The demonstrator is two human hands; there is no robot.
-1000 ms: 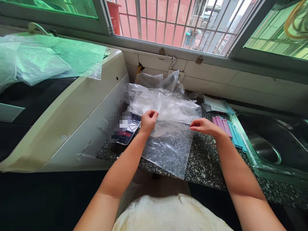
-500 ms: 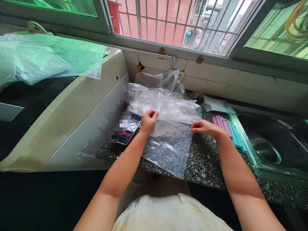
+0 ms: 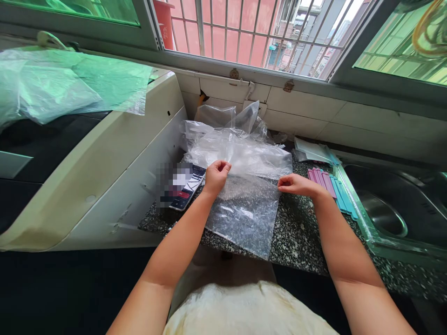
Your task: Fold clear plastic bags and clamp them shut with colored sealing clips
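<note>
- Your left hand (image 3: 216, 175) pinches clear bag's (image 3: 244, 214) far-left corner.
- Your right hand (image 3: 296, 184) pinches far-right corner.
- Bag lies flat on speckled counter (image 3: 300, 242); clips (image 3: 331, 186) just right, phone (image 3: 183, 186) left.

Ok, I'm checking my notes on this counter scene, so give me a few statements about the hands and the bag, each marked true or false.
1. Both hands pinch the top edge of the clear plastic bag. True: left hand at one corner, right hand at the other.
2. The bag lies in the sink. False: it lies on the speckled countertop; the sink is to the right.
3. A pile of clear bags sits behind the held bag. True.
4. The pink and blue strips lie left of the left hand. False: they lie beside the right hand, by the sink.
5. A phone lies near the left hand. True.
</note>
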